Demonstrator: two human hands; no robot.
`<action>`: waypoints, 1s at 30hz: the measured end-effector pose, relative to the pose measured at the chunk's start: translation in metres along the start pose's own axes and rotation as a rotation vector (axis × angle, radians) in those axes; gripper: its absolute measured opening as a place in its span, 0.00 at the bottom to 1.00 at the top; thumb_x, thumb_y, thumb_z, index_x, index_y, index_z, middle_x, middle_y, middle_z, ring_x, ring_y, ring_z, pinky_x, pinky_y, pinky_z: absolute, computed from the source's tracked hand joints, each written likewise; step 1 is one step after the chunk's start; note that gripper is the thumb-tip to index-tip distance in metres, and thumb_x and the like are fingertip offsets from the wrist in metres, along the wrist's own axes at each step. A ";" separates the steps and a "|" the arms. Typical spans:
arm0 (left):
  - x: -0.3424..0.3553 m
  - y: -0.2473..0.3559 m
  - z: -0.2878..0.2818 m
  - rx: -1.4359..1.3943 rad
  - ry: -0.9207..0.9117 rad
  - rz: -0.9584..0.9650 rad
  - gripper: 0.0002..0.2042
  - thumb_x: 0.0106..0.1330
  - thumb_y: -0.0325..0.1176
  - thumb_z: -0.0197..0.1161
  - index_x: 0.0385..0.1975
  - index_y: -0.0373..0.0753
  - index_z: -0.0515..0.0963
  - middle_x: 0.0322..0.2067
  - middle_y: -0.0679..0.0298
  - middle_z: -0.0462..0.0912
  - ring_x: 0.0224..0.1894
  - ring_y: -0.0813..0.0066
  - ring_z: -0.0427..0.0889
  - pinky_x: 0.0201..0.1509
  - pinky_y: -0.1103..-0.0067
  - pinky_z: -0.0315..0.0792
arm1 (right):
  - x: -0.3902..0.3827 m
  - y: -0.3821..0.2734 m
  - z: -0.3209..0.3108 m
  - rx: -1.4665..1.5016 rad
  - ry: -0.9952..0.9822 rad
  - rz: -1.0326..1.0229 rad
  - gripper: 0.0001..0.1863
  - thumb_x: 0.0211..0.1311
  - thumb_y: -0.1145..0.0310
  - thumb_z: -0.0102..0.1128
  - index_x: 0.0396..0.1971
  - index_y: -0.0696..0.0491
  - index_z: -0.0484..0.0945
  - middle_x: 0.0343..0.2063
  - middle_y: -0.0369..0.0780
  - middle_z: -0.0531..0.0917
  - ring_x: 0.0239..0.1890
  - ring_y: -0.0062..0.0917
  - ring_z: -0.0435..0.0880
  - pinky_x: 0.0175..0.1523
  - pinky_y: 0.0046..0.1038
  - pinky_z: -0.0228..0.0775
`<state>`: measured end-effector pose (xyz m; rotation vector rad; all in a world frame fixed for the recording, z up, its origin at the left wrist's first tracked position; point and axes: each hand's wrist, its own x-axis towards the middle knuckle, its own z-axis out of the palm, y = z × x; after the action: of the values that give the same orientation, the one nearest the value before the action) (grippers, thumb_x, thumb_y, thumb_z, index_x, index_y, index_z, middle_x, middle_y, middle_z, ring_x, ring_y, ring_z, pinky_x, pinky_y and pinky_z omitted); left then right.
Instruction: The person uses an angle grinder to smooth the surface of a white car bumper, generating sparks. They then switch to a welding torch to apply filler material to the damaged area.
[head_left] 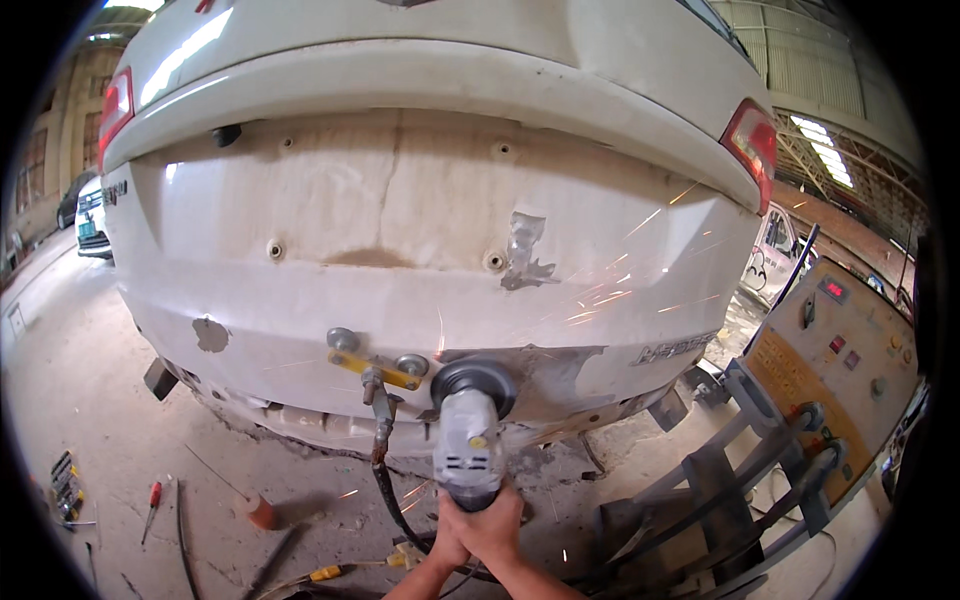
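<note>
Both my hands grip an angle grinder point(468, 445) at the lower middle. My left hand point(450, 545) and my right hand point(494, 524) are wrapped together round its dark rear end, so some fingers are hidden. The grinder's round black disc point(478, 382) lies against the low part of a white car's tailgate point(300, 310). Orange sparks fly up and to the right from it. A bare grey metal patch point(565, 372) shows right beside the disc. Just left of it, a yellow bar clamp point(372, 368) with metal knobs sits on the panel, a thick cable point(390, 500) hanging from it.
A wheeled machine with a control panel point(835, 350) and cables stands at the right. On the floor at left lie a red-handled screwdriver point(153, 495), a reddish-brown round object point(260, 512) and several dark tools point(66, 487). A yellow connector point(325, 573) lies near my left forearm.
</note>
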<state>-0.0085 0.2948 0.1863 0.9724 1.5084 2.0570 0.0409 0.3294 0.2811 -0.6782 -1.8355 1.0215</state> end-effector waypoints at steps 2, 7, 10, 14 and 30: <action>-0.011 -0.006 0.008 -0.045 0.075 0.026 0.19 0.57 0.42 0.57 0.32 0.27 0.74 0.23 0.60 0.79 0.28 0.72 0.77 0.33 0.75 0.71 | -0.008 0.001 -0.002 -0.109 -0.025 0.005 0.29 0.34 0.56 0.71 0.37 0.58 0.75 0.26 0.47 0.82 0.31 0.39 0.83 0.34 0.34 0.74; -0.006 0.000 0.007 -0.033 0.064 0.056 0.19 0.56 0.43 0.58 0.30 0.27 0.74 0.20 0.60 0.78 0.26 0.73 0.77 0.31 0.76 0.71 | -0.004 -0.003 -0.008 -0.081 -0.059 0.018 0.28 0.35 0.58 0.71 0.37 0.59 0.75 0.27 0.48 0.82 0.32 0.39 0.83 0.35 0.33 0.74; 0.005 0.009 -0.005 0.045 -0.013 0.010 0.19 0.56 0.43 0.58 0.29 0.27 0.74 0.19 0.60 0.78 0.24 0.74 0.77 0.29 0.76 0.71 | 0.010 -0.001 0.000 0.144 -0.044 -0.004 0.27 0.37 0.62 0.71 0.38 0.61 0.75 0.28 0.48 0.82 0.34 0.37 0.84 0.37 0.31 0.74; -0.009 -0.006 0.013 -0.017 0.091 0.042 0.20 0.55 0.44 0.59 0.28 0.27 0.74 0.17 0.61 0.78 0.22 0.74 0.77 0.27 0.76 0.71 | -0.006 0.040 -0.007 0.101 -0.172 0.036 0.31 0.38 0.59 0.71 0.42 0.63 0.74 0.32 0.48 0.83 0.37 0.33 0.84 0.40 0.30 0.73; 0.012 0.043 -0.003 0.254 0.034 0.067 0.22 0.56 0.44 0.58 0.33 0.25 0.74 0.29 0.51 0.81 0.35 0.71 0.78 0.39 0.73 0.71 | 0.018 0.013 -0.011 0.592 -0.130 0.118 0.12 0.43 0.67 0.69 0.23 0.60 0.79 0.23 0.36 0.82 0.25 0.17 0.79 0.33 0.23 0.72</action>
<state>-0.0151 0.2866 0.2299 1.0991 1.8113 1.9679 0.0434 0.3543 0.2807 -0.3653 -1.4910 1.6256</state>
